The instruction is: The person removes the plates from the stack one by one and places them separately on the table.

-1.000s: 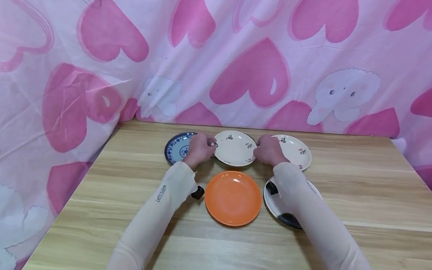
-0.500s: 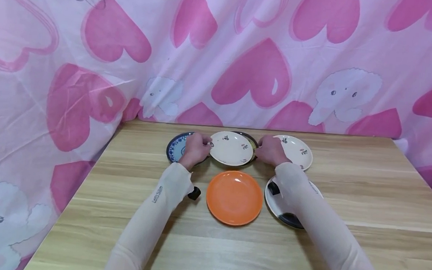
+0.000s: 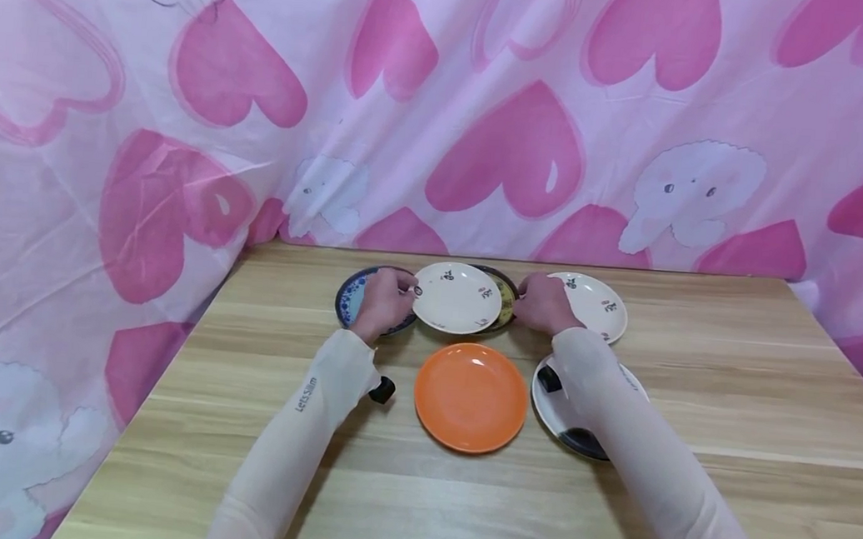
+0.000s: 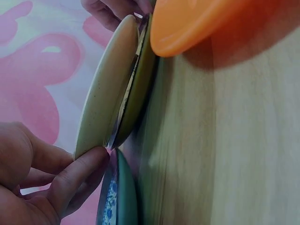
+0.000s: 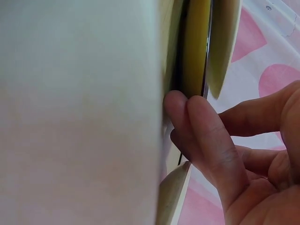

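My left hand (image 3: 386,301) pinches the left rim of a cream plate (image 3: 456,298) with small printed figures. In the left wrist view that cream plate (image 4: 105,89) is tilted and raised over a dark-rimmed yellow plate (image 3: 506,302), which it partly covers. My right hand (image 3: 545,302) holds the right rim of the yellow plate; in the right wrist view the fingers lie on the plate's yellow underside (image 5: 196,51) and the thumb is on the other side. Below my left hand lies a blue patterned plate (image 3: 351,297), partly hidden by it.
An orange plate (image 3: 471,399) lies in front of the hands. A second cream plate (image 3: 600,306) is behind the right hand, and a white plate with black patches (image 3: 561,416) is partly under the right forearm. A pink heart-print cloth (image 3: 507,158) hangs behind the wooden table (image 3: 415,502).
The cream plate has moved left with my left hand, showing more of the yellow plate beneath. My right hand has stayed near the yellow plate's right rim.
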### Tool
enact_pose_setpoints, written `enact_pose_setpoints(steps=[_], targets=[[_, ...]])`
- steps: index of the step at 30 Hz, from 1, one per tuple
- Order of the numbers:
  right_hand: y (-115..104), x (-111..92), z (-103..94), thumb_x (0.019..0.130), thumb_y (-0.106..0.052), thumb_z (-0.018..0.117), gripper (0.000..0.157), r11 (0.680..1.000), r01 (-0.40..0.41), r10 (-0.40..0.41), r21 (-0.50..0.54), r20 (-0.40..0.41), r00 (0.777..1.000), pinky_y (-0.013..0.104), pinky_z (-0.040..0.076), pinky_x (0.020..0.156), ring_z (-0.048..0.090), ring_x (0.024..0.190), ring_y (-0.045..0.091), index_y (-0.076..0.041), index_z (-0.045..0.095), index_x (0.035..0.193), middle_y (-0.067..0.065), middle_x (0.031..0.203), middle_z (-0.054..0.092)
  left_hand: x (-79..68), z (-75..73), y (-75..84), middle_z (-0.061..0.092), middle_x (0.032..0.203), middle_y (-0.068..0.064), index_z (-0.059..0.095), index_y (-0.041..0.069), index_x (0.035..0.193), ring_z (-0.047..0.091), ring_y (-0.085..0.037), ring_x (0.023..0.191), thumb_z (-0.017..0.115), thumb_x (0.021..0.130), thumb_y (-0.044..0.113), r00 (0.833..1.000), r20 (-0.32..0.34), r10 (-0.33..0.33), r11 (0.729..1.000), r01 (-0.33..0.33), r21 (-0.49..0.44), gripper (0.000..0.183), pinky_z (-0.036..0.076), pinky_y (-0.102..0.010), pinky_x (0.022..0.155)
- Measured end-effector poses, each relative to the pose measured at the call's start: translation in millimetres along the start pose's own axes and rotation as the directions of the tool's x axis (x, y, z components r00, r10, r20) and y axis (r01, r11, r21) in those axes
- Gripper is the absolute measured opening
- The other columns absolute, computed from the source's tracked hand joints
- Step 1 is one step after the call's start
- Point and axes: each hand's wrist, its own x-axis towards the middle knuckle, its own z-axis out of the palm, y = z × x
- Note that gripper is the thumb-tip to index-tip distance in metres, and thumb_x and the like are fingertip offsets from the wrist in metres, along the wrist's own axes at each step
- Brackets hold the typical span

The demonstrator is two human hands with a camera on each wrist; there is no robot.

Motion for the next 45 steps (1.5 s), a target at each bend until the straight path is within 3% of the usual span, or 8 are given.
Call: enact_pose_setpoints(steps=[9,15,21,26,37,45], targets=[[1.6,-2.1,-1.0,0.084,-0.012,0.057,0.037,1.0,-0.001,0.001,0.028,-0.01,1.0,0.052,0.05,0.102,0.063,0.113,0.042,0.006,0.069,0.114,0.026,0.117,0.071,-9.2,-18.1,-5.8,0.076,0.109,-0.016,0.075,0.004,0.115,0.07,-0.025,0.096,0.062,0.092,0.005,0.999,-0.029,0.024,0.997,-0.021,0.071,0.027,0.057,-0.035,0.079],[2.4,-1.1,2.4,0.084,-0.012,0.058,0.035,0.999,-0.001,0.001,0.041,-0.002,1.0,0.051,0.05,0.101,0.063,0.11,0.041,0.005,0.07,0.112,0.025,0.114,0.072,-19.2,-26.4,-7.8,0.076,0.109,-0.015,0.075,0.005,0.115,0.072,-0.026,0.094,0.062,0.092,0.006,1.0,-0.024,0.01,0.999,-0.009,0.043,0.027,0.058,-0.03,0.073],[2.6,-0.5,1.5,0.083,-0.012,0.058,0.035,1.0,0.005,-0.004,0.021,-0.024,1.0,0.052,0.05,0.1,0.063,0.11,0.041,0.004,0.071,0.111,0.025,0.114,0.072,-30.4,-36.7,-2.5,0.075,0.113,-0.017,0.074,0.003,0.117,0.073,-0.026,0.091,0.062,0.093,0.004,0.999,-0.011,0.047,0.999,-0.047,0.006,0.027,0.057,-0.026,0.067],[3.4,-2.0,0.9,0.083,-0.011,0.06,0.036,0.999,-0.002,0.002,0.039,-0.01,1.0,0.053,0.049,0.103,0.063,0.113,0.043,0.005,0.07,0.114,0.026,0.116,0.071,-34.8,-44.2,-9.6,0.074,0.113,-0.019,0.072,0.001,0.118,0.071,-0.024,0.088,0.061,0.093,0.002,1.0,-0.013,0.015,1.0,-0.015,-0.016,0.028,0.054,-0.021,0.063],[4.0,-4.8,1.0,0.085,-0.01,0.061,0.04,0.998,-0.029,0.028,0.051,0.03,0.999,0.053,0.049,0.103,0.062,0.114,0.042,0.008,0.066,0.12,0.028,0.121,0.068,-39.9,-68.1,-38.6,0.075,0.112,-0.018,0.074,0.004,0.117,0.07,-0.025,0.093,0.064,0.092,0.003,0.999,-0.033,-0.026,1.0,0.026,0.0,0.028,0.054,-0.021,0.068],[2.5,-3.0,-0.3,0.085,-0.01,0.061,0.038,0.998,-0.023,0.022,0.057,0.023,1.0,0.051,0.052,0.099,0.063,0.108,0.039,0.007,0.066,0.12,0.027,0.116,0.07,-44.6,-83.4,-54.7,0.076,0.109,-0.018,0.075,0.001,0.113,0.073,-0.031,0.094,0.067,0.091,0.003,1.0,-0.029,0.004,0.999,-0.003,0.036,0.024,0.06,-0.038,0.083]])
